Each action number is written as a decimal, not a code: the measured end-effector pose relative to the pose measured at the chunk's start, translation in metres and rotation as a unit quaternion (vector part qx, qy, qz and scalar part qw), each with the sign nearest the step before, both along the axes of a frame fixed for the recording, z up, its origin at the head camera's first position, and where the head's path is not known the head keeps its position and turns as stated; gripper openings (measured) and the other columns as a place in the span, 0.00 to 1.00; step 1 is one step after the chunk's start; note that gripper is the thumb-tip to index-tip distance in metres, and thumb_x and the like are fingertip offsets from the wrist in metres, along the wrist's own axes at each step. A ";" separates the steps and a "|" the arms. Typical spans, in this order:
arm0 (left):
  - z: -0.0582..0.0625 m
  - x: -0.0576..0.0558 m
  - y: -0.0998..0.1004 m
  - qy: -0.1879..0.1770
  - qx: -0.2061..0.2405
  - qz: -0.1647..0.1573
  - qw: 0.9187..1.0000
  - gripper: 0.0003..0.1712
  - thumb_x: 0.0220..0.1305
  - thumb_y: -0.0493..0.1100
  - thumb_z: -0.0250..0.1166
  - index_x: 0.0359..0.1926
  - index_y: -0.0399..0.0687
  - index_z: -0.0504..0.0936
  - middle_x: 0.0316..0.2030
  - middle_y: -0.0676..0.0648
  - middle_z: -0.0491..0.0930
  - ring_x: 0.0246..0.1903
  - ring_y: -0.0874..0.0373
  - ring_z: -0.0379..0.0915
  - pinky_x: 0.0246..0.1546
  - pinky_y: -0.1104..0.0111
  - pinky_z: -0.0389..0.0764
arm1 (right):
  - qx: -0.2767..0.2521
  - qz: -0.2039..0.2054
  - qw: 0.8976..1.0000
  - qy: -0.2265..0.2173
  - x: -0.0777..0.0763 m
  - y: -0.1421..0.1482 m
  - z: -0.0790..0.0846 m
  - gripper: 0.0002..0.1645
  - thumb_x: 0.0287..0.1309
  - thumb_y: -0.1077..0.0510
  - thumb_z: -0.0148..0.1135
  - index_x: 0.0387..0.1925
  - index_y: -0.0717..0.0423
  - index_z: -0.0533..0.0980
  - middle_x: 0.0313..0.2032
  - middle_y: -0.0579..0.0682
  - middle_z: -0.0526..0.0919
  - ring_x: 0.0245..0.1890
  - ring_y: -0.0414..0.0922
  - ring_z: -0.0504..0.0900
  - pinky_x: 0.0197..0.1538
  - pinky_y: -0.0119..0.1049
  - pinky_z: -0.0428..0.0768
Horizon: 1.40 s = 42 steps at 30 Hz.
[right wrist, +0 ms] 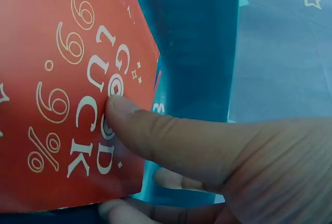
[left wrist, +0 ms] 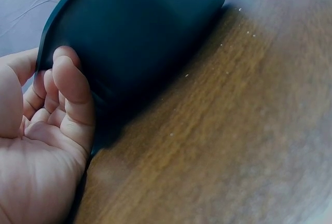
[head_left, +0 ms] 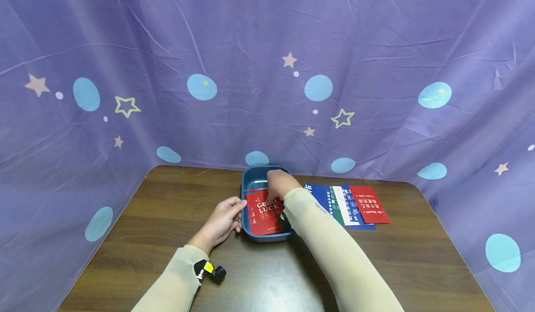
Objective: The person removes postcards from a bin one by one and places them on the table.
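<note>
A dark blue rectangular plastic tub (head_left: 267, 239) stands near the back of the table. My left hand (head_left: 223, 219) grips its left rim; in the left wrist view the fingers (left wrist: 70, 79) lie against the outer wall (left wrist: 150, 32). My right hand (head_left: 281, 184) reaches into the tub from the right and pinches a red card (head_left: 263, 224) printed "GOOD LUCK 99.9%". In the right wrist view the thumb (right wrist: 166, 133) presses on the card's lettering, with fingers behind its edge. Beneath the red card a strip of another printed piece shows.
Right of the tub lies an overlapping row of printed cards: a blue card (head_left: 321, 195), a green and white one (head_left: 343, 207), and a red card (head_left: 369, 204) on top at the right. A purple curtain (head_left: 259, 47) hangs behind the wooden table (head_left: 167, 200).
</note>
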<state>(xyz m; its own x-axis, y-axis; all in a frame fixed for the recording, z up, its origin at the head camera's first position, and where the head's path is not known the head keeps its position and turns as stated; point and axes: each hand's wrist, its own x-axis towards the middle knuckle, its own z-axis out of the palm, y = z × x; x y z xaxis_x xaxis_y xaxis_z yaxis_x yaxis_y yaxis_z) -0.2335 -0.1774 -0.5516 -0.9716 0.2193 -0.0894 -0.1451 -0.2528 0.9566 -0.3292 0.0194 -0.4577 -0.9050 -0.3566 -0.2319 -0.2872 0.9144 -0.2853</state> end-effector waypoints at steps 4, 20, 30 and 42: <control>0.000 0.000 0.000 0.002 -0.001 -0.004 1.000 0.24 0.81 0.45 0.61 0.44 0.22 0.66 0.21 0.50 0.72 0.14 0.60 0.72 0.13 0.73 0.76 | -0.006 -0.014 1.000 0.009 0.001 0.002 0.003 0.33 0.40 0.57 0.92 0.48 0.61 0.83 0.41 0.54 0.89 0.36 0.48 0.86 0.40 0.43 0.91; 0.000 -0.001 0.000 0.004 0.001 -0.004 1.000 0.21 0.81 0.45 0.61 0.43 0.26 0.68 0.21 0.51 0.73 0.14 0.61 0.72 0.13 0.73 0.76 | -0.216 -0.115 0.968 0.063 0.008 0.066 0.045 0.22 0.67 0.58 0.73 0.59 0.61 0.83 0.47 0.60 0.89 0.43 0.54 0.86 0.51 0.53 0.89; 0.001 0.000 0.001 0.002 0.002 -0.002 1.000 0.22 0.81 0.44 0.60 0.44 0.23 0.68 0.20 0.51 0.74 0.14 0.61 0.72 0.13 0.73 0.76 | -0.303 -0.164 0.929 0.133 0.000 0.152 0.032 0.22 0.76 0.58 0.61 0.64 0.63 0.81 0.47 0.64 0.91 0.39 0.54 0.87 0.44 0.50 0.88; 0.002 0.000 0.002 0.006 0.009 -0.005 1.000 0.21 0.82 0.44 0.59 0.43 0.24 0.67 0.20 0.50 0.74 0.13 0.61 0.72 0.13 0.74 0.76 | -0.227 -0.227 0.941 0.112 -0.003 0.256 0.000 0.28 0.75 0.57 0.58 0.69 0.68 0.75 0.52 0.72 0.86 0.43 0.58 0.84 0.42 0.46 0.86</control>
